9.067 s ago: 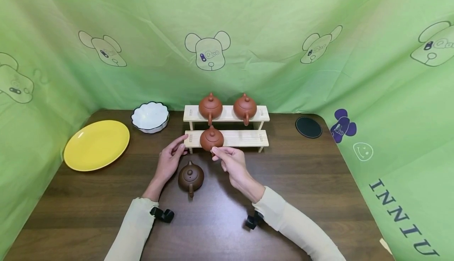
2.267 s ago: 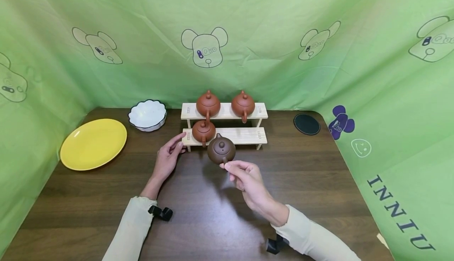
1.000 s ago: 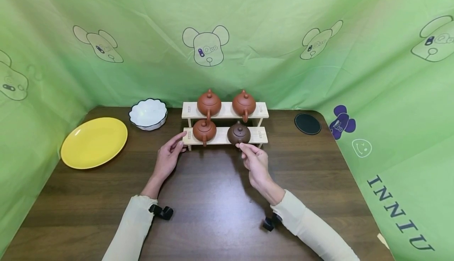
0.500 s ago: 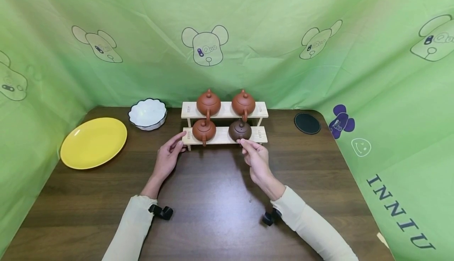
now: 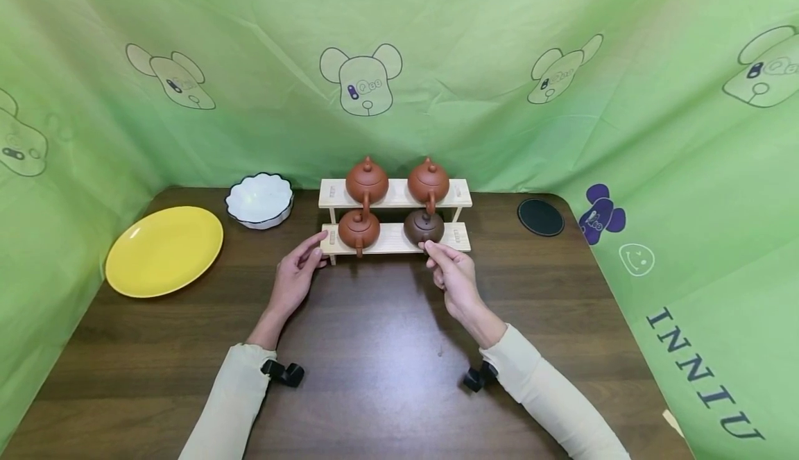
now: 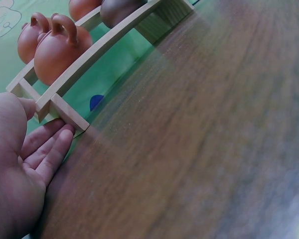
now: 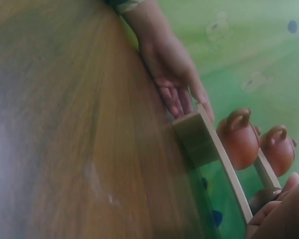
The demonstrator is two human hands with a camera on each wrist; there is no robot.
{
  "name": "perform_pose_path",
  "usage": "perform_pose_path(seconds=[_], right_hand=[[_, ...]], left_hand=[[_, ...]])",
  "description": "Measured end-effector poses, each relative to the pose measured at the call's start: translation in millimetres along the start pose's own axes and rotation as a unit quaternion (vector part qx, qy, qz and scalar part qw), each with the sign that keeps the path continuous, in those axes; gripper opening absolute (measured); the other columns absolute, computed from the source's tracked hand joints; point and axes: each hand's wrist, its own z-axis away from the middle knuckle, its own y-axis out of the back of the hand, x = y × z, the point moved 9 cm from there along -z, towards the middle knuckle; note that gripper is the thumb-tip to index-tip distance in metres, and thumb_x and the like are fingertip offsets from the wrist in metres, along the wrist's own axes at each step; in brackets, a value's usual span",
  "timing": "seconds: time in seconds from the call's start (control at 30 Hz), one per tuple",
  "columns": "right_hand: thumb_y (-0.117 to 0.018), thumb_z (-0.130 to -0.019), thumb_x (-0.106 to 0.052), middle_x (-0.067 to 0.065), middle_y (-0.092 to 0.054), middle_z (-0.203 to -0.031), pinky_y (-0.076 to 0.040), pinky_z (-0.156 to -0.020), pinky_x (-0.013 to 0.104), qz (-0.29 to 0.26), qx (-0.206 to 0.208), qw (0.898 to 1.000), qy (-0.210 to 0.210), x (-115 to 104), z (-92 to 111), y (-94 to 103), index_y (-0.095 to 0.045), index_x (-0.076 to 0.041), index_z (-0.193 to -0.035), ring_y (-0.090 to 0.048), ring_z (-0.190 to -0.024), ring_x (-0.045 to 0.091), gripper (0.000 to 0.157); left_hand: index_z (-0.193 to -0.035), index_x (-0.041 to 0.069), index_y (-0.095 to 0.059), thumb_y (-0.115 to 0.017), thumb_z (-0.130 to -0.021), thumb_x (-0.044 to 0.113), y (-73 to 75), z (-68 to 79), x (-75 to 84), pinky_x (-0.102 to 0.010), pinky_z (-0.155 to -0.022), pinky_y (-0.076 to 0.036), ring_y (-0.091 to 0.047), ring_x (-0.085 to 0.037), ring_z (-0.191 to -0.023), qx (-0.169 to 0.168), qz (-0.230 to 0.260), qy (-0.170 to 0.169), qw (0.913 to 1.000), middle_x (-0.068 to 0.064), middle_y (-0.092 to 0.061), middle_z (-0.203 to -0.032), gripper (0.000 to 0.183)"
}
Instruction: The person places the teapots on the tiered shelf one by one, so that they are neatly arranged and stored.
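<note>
My right hand (image 5: pixel 455 274) pinches the handle of a dark brown teapot (image 5: pixel 424 226), which sits on the right part of the lower step of a wooden shelf (image 5: pixel 390 238). A red-brown teapot (image 5: pixel 358 228) sits to its left on the same step, its handle toward me. Behind them, on the upper step, are a left teapot (image 5: pixel 367 179) and a right teapot (image 5: pixel 428 179), both red-brown. At the shelf's left end, my left hand (image 6: pixel 15 154) rests with extended fingers beside the lower leg and its thumb by the plank's end.
To the left lie a yellow oval plate (image 5: pixel 165 252) and a white scalloped bowl (image 5: pixel 259 200) with a dark rim. A black round coaster (image 5: pixel 540 217) is near the back right. Green cloth (image 5: pixel 474 44) hangs behind and beside the brown wooden table (image 5: pixel 368 377).
The dark brown teapot has gone from the table to the lower step, then slightly back and right. Earlier, the red-brown teapot there shifted left and was released. The left hand stays put.
</note>
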Motion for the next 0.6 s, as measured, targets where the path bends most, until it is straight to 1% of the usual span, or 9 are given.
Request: perform_pose_path(seconds=[0.03, 0.13, 0.23, 0.33, 0.4, 0.43, 0.5, 0.57, 0.6], right_hand=[[-0.073, -0.107, -0.007, -0.009, -0.066, -0.064, -0.024, -0.043, 0.014, 0.004, 0.002, 1.0, 0.0, 0.0, -0.1, 1.0, -0.086, -0.018, -0.094, -0.038, -0.045, -0.002, 0.022], [-0.074, -0.106, -0.006, -0.009, -0.065, -0.064, -0.025, -0.042, 0.013, 0.015, 0.009, 1.0, 0.003, -0.9, 0.2, 3.8, -0.086, -0.021, -0.09, -0.04, -0.044, -0.002, 0.024], [-0.076, -0.105, -0.005, -0.008, -0.065, -0.064, -0.027, -0.042, 0.013, 0.02, 0.016, 1.0, 0.011, -3.6, 0.5, 7.0, -0.084, -0.022, -0.088, -0.041, -0.045, -0.001, 0.025], [-0.078, -0.104, -0.006, -0.008, -0.064, -0.064, -0.028, -0.043, 0.013, 0.026, 0.022, 0.999, 0.023, -8.3, 0.9, 10.5, -0.083, -0.021, -0.088, -0.041, -0.046, -0.001, 0.023], [-0.078, -0.104, -0.009, -0.008, -0.064, -0.065, -0.028, -0.043, 0.013, 0.029, 0.026, 0.999, 0.033, -12.0, 0.4, 14.0, -0.083, -0.02, -0.09, -0.041, -0.046, 0.0, 0.02], [-0.077, -0.105, -0.01, -0.008, -0.064, -0.065, -0.029, -0.043, 0.013, 0.032, 0.029, 0.998, 0.04, -14.3, 0.2, 16.3, -0.084, -0.019, -0.091, -0.041, -0.046, 0.0, 0.018], [-0.072, -0.11, -0.015, -0.007, -0.063, -0.066, -0.029, -0.042, 0.014, 0.046, 0.032, 0.997, 0.058, -20.1, 0.0, 20.9, -0.085, -0.013, -0.097, -0.041, -0.045, 0.001, 0.018], [-0.063, -0.115, -0.02, -0.007, -0.064, -0.067, -0.029, -0.042, 0.014, 0.068, 0.031, 0.994, 0.077, -27.1, -0.3, 24.4, -0.084, -0.004, -0.107, -0.042, -0.045, 0.001, 0.028], [-0.058, -0.118, -0.022, -0.006, -0.065, -0.068, -0.029, -0.041, 0.015, 0.082, 0.028, 0.992, 0.087, -31.4, -0.3, 25.4, -0.082, 0.002, -0.113, -0.043, -0.045, 0.002, 0.034]], left_hand=[[-0.151, 0.015, -0.071, -0.066, -0.115, 0.025, -0.7, 1.7, 4.8, -0.022, -0.089, -0.066, -0.079, -0.013, -0.103, -0.001, -0.002, -0.003, 1.0, -0.017, -0.078, -0.134, 0.038], [-0.151, 0.014, -0.071, -0.065, -0.115, 0.026, -1.1, 6.7, 17.0, -0.021, -0.088, -0.065, -0.077, -0.009, -0.103, 0.004, -0.013, -0.004, 0.9999, -0.019, -0.076, -0.137, 0.038], [-0.153, 0.013, -0.069, -0.061, -0.117, 0.025, -2.3, 9.8, 26.1, -0.02, -0.09, -0.065, -0.075, -0.007, -0.105, 0.005, -0.028, 0.006, 0.9996, -0.02, -0.074, -0.141, 0.039], [-0.155, 0.011, -0.066, -0.06, -0.117, 0.024, -1.8, 10.2, 29.3, -0.02, -0.091, -0.065, -0.075, -0.01, -0.107, 0.007, -0.031, 0.007, 0.9995, -0.024, -0.071, -0.142, 0.041], [-0.159, 0.013, -0.063, -0.06, -0.117, 0.025, -0.5, 8.4, 23.4, -0.022, -0.091, -0.065, -0.077, -0.013, -0.108, 0.006, -0.026, 0.004, 0.9996, -0.025, -0.07, -0.145, 0.044], [-0.162, 0.015, -0.06, -0.06, -0.117, 0.027, 0.4, 6.9, 17.8, -0.022, -0.092, -0.065, -0.077, -0.013, -0.109, 0.004, -0.026, 0.001, 0.9997, -0.022, -0.069, -0.148, 0.046], [-0.167, 0.02, -0.054, -0.059, -0.117, 0.032, 2.3, 4.3, 6.1, -0.023, -0.092, -0.065, -0.078, -0.013, -0.11, -0.002, -0.027, -0.004, 0.9996, -0.02, -0.066, -0.153, 0.051], [-0.171, 0.023, -0.046, -0.057, -0.118, 0.038, 4.0, 2.9, -2.5, -0.023, -0.093, -0.065, -0.078, -0.012, -0.113, -0.009, -0.03, -0.011, 0.9995, -0.018, -0.062, -0.159, 0.057], [-0.172, 0.022, -0.044, -0.057, -0.118, 0.038, 4.7, 2.8, -2.9, -0.022, -0.093, -0.065, -0.077, -0.013, -0.116, -0.011, -0.032, -0.018, 0.9993, -0.018, -0.06, -0.16, 0.058]])
